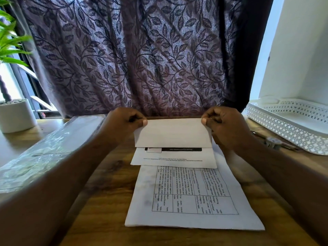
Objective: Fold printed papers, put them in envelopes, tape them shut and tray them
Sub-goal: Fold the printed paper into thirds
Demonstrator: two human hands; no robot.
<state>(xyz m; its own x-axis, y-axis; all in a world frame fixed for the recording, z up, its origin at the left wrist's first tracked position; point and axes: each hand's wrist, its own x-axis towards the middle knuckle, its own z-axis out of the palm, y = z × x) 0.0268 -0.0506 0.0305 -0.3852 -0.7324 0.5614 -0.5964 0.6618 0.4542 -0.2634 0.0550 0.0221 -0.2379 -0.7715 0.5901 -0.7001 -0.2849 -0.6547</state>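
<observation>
A printed paper [173, 134] is held up over the wooden table, its upper part folded down over its printed lower part. My left hand [122, 124] pinches the top left corner of the fold. My right hand [225, 125] pinches the top right corner. Under it, flat on the table, lies a stack of printed papers [191, 197] whose top sheet shows a table of text. A white perforated tray [287, 128] stands at the right, past my right hand.
A clear plastic pack [44, 150] lies along the table's left side. A white plant pot [16, 115] stands at the far left. A pen and a small tool [272, 141] lie beside the tray. A leaf-patterned curtain [142, 59] hangs behind the table.
</observation>
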